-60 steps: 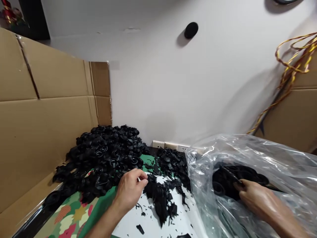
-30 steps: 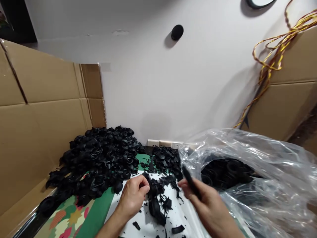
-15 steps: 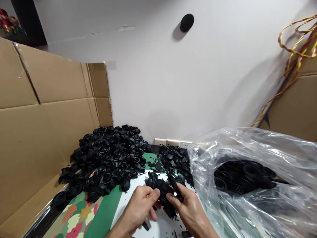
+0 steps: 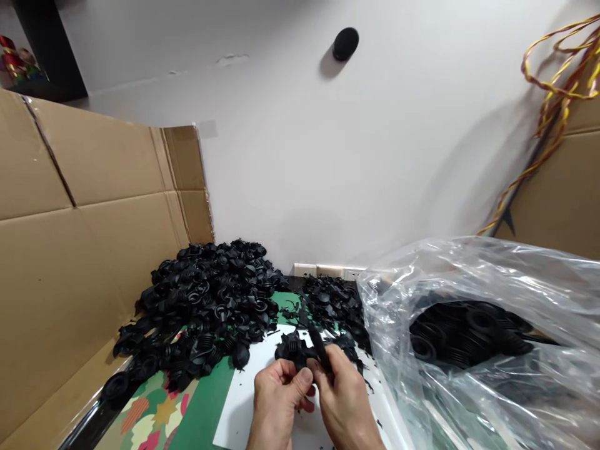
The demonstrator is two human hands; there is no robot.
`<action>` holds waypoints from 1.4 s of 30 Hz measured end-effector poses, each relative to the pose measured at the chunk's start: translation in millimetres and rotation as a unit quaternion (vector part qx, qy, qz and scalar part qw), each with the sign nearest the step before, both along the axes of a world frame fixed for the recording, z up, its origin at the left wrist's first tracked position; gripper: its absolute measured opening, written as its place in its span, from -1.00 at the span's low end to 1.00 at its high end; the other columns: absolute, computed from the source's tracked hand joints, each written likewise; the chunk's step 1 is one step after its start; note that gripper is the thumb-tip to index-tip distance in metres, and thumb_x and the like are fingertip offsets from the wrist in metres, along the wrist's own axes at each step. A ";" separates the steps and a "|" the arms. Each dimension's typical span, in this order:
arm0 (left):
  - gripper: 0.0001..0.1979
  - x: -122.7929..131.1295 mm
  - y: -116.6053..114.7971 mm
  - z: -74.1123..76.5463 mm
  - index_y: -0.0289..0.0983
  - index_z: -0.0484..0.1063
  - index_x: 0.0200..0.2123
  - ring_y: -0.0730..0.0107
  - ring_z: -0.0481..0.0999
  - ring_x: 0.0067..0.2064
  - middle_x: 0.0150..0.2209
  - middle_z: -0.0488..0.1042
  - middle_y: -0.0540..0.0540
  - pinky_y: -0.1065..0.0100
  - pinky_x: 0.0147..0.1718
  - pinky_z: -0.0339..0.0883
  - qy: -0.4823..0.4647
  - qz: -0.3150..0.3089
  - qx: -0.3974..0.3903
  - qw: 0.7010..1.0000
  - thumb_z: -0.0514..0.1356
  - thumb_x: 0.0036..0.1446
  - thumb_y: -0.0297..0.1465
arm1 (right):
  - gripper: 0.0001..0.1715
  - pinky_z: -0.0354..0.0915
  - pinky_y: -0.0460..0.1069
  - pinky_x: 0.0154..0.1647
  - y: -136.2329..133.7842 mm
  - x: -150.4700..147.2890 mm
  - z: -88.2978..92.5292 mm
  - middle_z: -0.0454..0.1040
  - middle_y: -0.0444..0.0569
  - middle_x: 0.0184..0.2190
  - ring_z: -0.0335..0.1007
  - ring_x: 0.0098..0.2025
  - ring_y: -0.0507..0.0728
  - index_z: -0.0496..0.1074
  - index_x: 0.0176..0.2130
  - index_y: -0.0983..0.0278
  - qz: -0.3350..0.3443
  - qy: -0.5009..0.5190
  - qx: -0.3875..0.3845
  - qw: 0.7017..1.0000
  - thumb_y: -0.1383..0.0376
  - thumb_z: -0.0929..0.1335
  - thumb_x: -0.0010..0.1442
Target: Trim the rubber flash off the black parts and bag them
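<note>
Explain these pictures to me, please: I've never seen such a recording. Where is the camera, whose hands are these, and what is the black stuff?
There is no machine: one camera sits on a person's head, looking forward and down, so the two bare hands at the bottom are the wearer's own. The left hand pinches a black ribbed rubber part; the right hand grips a slim dark tool against it, of a kind I cannot tell. They work over a white sheet on a green patterned mat. To the left lies a big pile of similar black parts, against a cardboard wall. Further back is a smaller heap of black scraps. On the right, a clear plastic bag holds more parts.
</note>
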State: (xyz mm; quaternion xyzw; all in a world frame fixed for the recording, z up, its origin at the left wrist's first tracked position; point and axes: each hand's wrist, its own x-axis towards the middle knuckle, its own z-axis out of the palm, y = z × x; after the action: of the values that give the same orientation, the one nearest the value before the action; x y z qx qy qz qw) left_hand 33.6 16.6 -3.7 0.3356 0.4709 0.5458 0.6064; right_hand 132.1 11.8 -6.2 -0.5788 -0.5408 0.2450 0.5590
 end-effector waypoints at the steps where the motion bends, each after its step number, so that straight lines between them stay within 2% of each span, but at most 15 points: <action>1: -0.56 1.2 1.1 0.4 -0.32 0.37 -0.68 0.49 0.34 -0.63 -0.68 0.41 -0.01 0.46 -0.64 0.18 -0.008 0.005 -0.007 1.000 0.47 -0.50 -0.16 | -0.83 0.24 -0.03 -0.56 1.8 -1.8 -1.1 0.34 -0.08 -0.58 0.29 -0.54 0.13 0.23 -0.55 0.20 -0.011 -0.034 0.023 0.999 0.28 0.21 0.05; 4: -0.53 2.7 7.0 2.8 -0.32 0.38 -0.66 0.44 0.37 -0.57 -0.64 0.41 -0.01 0.43 -0.62 0.23 -0.010 0.005 -0.021 1.000 0.46 -0.53 -0.11 | -0.87 0.24 -0.04 -0.56 8.1 -3.7 -0.6 0.34 -0.07 -0.54 0.29 -0.53 0.13 0.24 -0.52 0.19 -0.006 -0.083 0.050 0.995 0.35 0.20 0.02; 8: -0.52 1.0 15.3 7.2 -0.34 0.42 -0.64 0.47 0.31 -0.60 -0.66 0.39 -0.02 0.47 -0.68 0.13 0.009 0.000 -0.026 1.000 0.45 -0.52 -0.09 | -0.83 0.26 -0.06 -0.57 15.5 -4.4 4.5 0.33 -0.10 -0.60 0.28 -0.56 0.11 0.19 -0.55 0.18 0.006 -0.083 0.046 0.995 0.36 0.19 0.04; 14: -0.61 0.0 17.0 11.7 -0.31 0.33 -0.73 0.57 0.18 -0.68 -0.78 0.28 0.07 0.48 -0.67 0.04 0.054 0.007 0.021 0.998 0.42 -0.39 -0.17 | -0.77 0.24 -0.08 -0.60 21.6 -8.9 3.5 0.35 -0.10 -0.63 0.30 -0.58 0.09 0.10 -0.55 0.17 -0.014 -0.110 0.040 0.993 0.37 0.14 0.12; 22: -0.69 -2.7 14.8 4.8 -0.29 0.33 -0.69 0.53 0.20 -0.63 -0.71 0.26 0.10 0.45 -0.65 0.07 0.089 0.007 0.041 0.995 0.37 -0.31 -0.24 | -0.88 -0.11 -0.08 -0.64 30.4 -2.8 -2.9 0.27 -0.15 -0.58 0.16 -0.66 0.03 0.16 -0.52 0.20 -0.002 -0.227 0.070 0.971 0.43 0.22 -0.08; 28: -0.68 -9.2 18.9 7.0 -0.30 0.32 -0.70 0.57 0.18 -0.68 -0.75 0.25 0.11 0.47 -0.67 -0.01 0.087 -0.022 0.040 0.995 0.38 -0.32 -0.25 | -0.89 -0.21 -0.07 -0.62 38.3 -0.9 -3.3 0.24 -0.13 -0.56 0.12 -0.63 0.04 0.16 -0.51 0.22 0.017 -0.233 0.057 0.971 0.42 0.23 -0.08; 31: -0.67 -12.4 20.7 9.1 -0.31 0.34 -0.69 0.57 0.20 -0.69 -0.76 0.27 0.10 0.47 -0.65 0.02 0.077 -0.028 0.040 0.996 0.40 -0.33 -0.24 | -0.90 -0.15 -0.08 -0.62 39.4 -2.5 -0.8 0.23 -0.13 -0.57 0.09 -0.63 0.04 0.15 -0.50 0.22 0.033 -0.203 0.043 0.978 0.39 0.19 0.02; 36: -0.63 -17.9 21.6 7.2 -0.29 0.35 -0.67 0.56 0.21 -0.68 -0.76 0.31 0.07 0.47 -0.63 0.07 0.051 -0.021 0.038 0.998 0.39 -0.31 -0.16 | -0.79 0.12 -0.10 -0.55 35.3 0.1 6.4 0.26 -0.16 -0.61 0.19 -0.56 0.05 0.15 -0.56 0.22 0.111 -0.122 0.022 0.986 0.34 0.17 0.10; 39: -0.61 -19.9 22.3 4.2 -0.30 0.35 -0.68 0.56 0.20 -0.67 -0.75 0.31 0.07 0.48 -0.63 0.06 0.044 -0.015 0.040 0.998 0.40 -0.32 -0.14 | -0.76 0.17 -0.10 -0.55 31.9 3.8 10.1 0.27 -0.18 -0.62 0.20 -0.55 0.04 0.22 -0.54 0.24 0.143 -0.075 -0.001 0.987 0.27 0.17 0.13; 42: -0.61 -20.4 23.0 2.0 -0.31 0.37 -0.67 0.58 0.19 -0.66 -0.74 0.29 0.09 0.49 -0.64 0.03 0.045 -0.003 0.044 0.998 0.42 -0.36 -0.14 | -0.77 0.19 -0.08 -0.51 28.7 3.7 11.6 0.30 -0.15 -0.59 0.23 -0.51 0.07 0.26 -0.53 0.26 0.140 -0.049 -0.016 0.989 0.21 0.22 0.09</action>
State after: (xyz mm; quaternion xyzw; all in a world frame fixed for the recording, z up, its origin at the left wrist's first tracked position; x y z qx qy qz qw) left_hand 13.3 39.6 -1.6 0.3872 0.4723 0.5486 0.5710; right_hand 135.8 40.5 5.4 -0.5179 -0.6389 0.3009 0.4828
